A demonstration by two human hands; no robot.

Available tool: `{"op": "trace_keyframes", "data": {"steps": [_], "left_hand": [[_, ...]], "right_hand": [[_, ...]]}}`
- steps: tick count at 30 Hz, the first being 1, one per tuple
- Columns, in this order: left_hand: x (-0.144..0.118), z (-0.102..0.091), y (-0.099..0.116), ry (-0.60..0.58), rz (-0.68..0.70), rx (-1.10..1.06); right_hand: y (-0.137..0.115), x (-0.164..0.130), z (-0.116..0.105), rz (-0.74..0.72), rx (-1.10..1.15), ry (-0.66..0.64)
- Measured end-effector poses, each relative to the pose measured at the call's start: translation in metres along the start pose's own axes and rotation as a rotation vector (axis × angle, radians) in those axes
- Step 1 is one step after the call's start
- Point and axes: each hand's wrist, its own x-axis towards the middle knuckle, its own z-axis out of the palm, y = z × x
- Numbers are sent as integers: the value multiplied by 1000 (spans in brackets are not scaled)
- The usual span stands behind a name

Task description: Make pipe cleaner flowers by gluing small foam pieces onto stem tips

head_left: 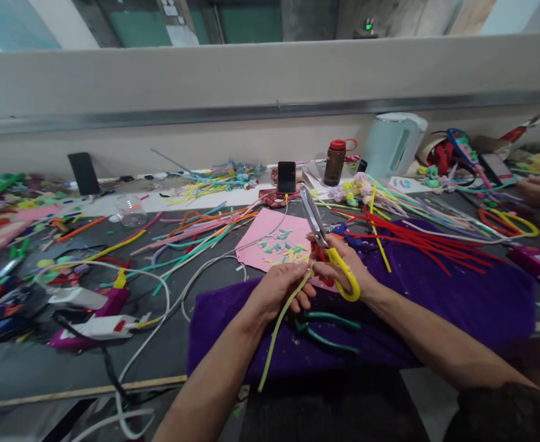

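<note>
Glue guns [90, 313]: 2, lying on the grey table [34, 368] far left, white cords trailing
Left hand [276, 291]: pinched closed on a pale yellow pipe cleaner [279, 328], which hangs down over the purple cloth [458, 301]
Pink paper [270, 236]: just behind the hands, strewn with small cut bits
Right hand [343, 267]: clenched through the yellow-handled scissors [327, 245], blades pointing up and away
Red pipe cleaners [417, 242]: fanned across the cloth, right

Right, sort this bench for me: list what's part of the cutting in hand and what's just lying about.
In hand:
left hand holding the pale yellow pipe cleaner
right hand on the yellow-handled scissors
pink sheet with cut bits

Lying about:
green-handled pliers
red pipe cleaners
glue guns
kettle
red-capped bottle
phone
</note>
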Motion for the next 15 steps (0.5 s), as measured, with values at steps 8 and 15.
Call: {"op": "trace_keyframes", "data": {"steps": [8, 15], "left_hand": [[-3, 9, -5, 188, 162, 240], [-3, 6, -3, 131, 132, 164]], "right_hand": [[6, 2, 4, 21, -20, 29], [8, 1, 2, 3, -12, 4]]}}
